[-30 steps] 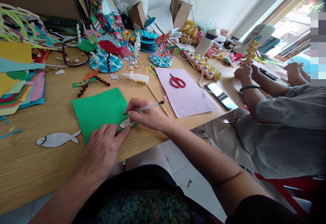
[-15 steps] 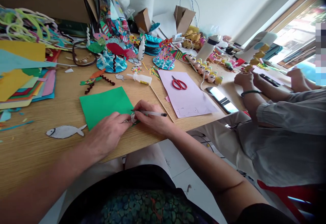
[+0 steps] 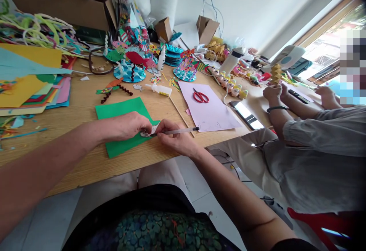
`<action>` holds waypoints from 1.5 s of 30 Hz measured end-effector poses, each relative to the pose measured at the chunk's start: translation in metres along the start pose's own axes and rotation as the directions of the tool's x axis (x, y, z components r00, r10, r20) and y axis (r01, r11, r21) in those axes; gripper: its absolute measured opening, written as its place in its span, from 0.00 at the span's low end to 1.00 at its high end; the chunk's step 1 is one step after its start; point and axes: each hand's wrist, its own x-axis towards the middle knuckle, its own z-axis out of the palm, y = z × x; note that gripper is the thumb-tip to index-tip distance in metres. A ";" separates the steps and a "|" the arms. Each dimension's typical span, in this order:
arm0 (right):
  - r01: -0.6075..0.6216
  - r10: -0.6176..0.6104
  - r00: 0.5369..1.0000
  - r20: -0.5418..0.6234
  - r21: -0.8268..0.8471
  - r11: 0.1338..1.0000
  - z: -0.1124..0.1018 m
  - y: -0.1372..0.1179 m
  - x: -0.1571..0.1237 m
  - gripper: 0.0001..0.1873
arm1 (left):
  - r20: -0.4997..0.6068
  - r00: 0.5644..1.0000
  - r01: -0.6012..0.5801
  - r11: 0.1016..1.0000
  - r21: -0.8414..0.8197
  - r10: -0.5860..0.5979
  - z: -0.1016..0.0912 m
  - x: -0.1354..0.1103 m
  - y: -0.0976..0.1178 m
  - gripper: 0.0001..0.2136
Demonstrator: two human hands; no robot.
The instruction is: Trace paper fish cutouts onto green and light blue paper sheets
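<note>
A green sheet of paper (image 3: 120,110) lies on the wooden table (image 3: 80,121) near its front edge. On the sheet's right corner rests a small white paper fish cutout (image 3: 146,131). My left hand (image 3: 130,124) presses down on that cutout with curled fingers. My right hand (image 3: 175,140) is closed around a pen (image 3: 178,131), whose tip touches the sheet beside the cutout.
Red scissors (image 3: 200,95) lie on a pink sheet (image 3: 210,108). A glue bottle (image 3: 158,88), a wooden stick (image 3: 178,112), paper fish models (image 3: 130,66), stacked coloured paper (image 3: 31,87) and a phone (image 3: 247,114) fill the table. A seated person's hands (image 3: 274,91) hold a yellow paper chain on the right.
The view has swung left; the big grey fish cutout has gone out of sight. My left forearm now reaches in from the left, and the pen lies flatter, pointing left.
</note>
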 end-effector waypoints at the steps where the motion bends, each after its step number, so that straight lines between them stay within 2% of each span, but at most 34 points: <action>1: -0.003 0.003 1.000 0.008 -0.010 1.000 0.003 -0.001 0.001 0.04 | -0.001 1.000 -0.006 1.000 -0.007 0.006 -0.001 0.001 0.000 0.12; 8: 0.010 -0.010 1.000 0.004 -0.053 0.999 0.021 0.004 0.006 0.03 | -0.025 0.997 -0.073 0.997 -0.010 0.073 0.000 0.004 -0.007 0.11; 12: 0.021 -0.021 1.000 -0.004 -0.087 0.996 0.025 0.005 0.009 0.03 | -0.019 0.997 -0.076 0.997 0.026 0.076 -0.001 0.002 -0.004 0.14; 17: 0.031 -0.032 0.999 -0.010 -0.107 0.994 0.028 0.005 0.010 0.03 | -0.085 0.995 -0.044 0.999 0.024 0.046 -0.002 -0.003 0.002 0.17; 27: 0.016 -0.018 1.000 -0.008 -0.187 0.982 0.030 0.004 0.012 0.04 | -0.016 1.000 -0.024 0.999 -0.025 0.024 0.000 0.002 -0.004 0.13; 33: 0.029 -0.032 0.999 -0.011 -0.212 0.977 0.031 0.004 0.012 0.04 | -0.019 1.000 -0.025 0.999 -0.030 0.024 0.001 0.002 -0.004 0.13; 41: 0.041 -0.043 0.999 -0.005 -0.191 0.981 0.027 0.004 0.009 0.06 | -0.050 0.994 -0.093 0.995 -0.019 0.092 0.003 0.002 -0.009 0.12; 45: 0.008 -0.009 1.000 -0.005 -0.165 0.986 0.023 0.002 0.006 0.05 | -0.033 0.997 -0.063 0.998 -0.022 0.062 0.003 0.002 -0.008 0.12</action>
